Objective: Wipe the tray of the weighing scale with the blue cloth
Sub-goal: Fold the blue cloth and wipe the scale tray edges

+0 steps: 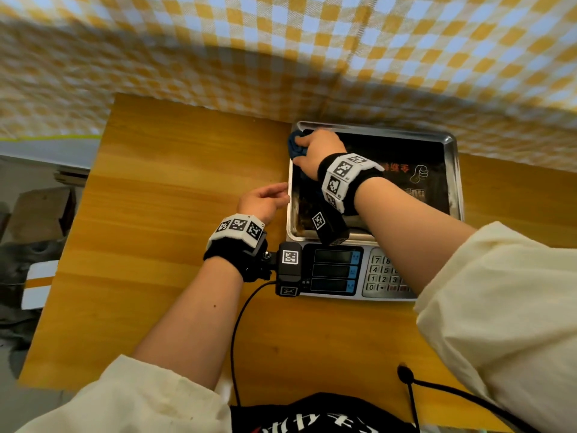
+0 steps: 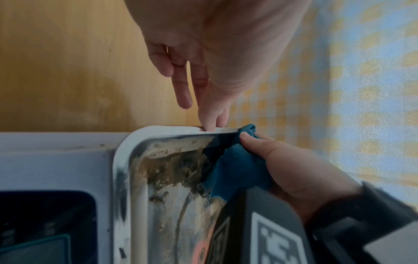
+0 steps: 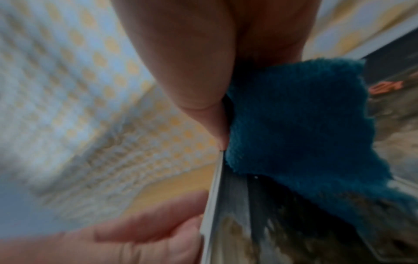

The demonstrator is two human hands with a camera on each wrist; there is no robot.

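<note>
Your right hand (image 1: 315, 151) has its grip bunched around the blue cloth (image 1: 295, 147), pressing it into the tray's (image 1: 452, 142) far left corner. Your left hand (image 1: 263, 201) rests straight fingers (image 2: 211, 123) on the tray's left rim, grip spread, holding nothing. Brown grime streaks the tray's near left floor, so most wiping looks undone. Scale (image 1: 359, 271) keypad, just near of the tray on the counter (image 1: 171, 182), reads 7, 4, 5, 1, 2, 3, 0; the tray's reflected lettering is unreadable.

Small shop or market counter, most likely — shown by a price-computing weighing scale (image 1: 352, 270) with 3 display windows and a numeric keypad (image 1: 385, 275), on a wooden table (image 1: 162, 232) backed by yellow-and-white checked cloth (image 1: 281, 51); cardboard boxes (image 1: 40, 214) alongside.
</note>
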